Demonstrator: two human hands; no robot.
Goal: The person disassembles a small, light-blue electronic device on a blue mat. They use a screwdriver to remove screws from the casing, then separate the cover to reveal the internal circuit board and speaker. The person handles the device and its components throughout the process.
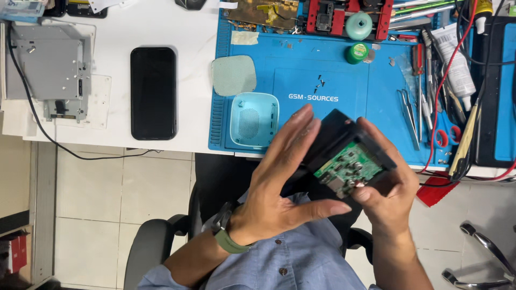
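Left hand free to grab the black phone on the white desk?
Probably not right now: the left hand is pressed against the black device that both hands hold. The phone itself lies uncovered on the desk, nothing blocking it.

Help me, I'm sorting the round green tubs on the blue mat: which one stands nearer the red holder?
The larger pale-green round tub, up against the red holder; the smaller darker-green tub sits lower, clear of it.

Your fingers [293, 140] flank the opened device [349, 156]; beyond them, the speaker shell [252, 119] lies on the mat [322, 70], phone [153, 92] further left.
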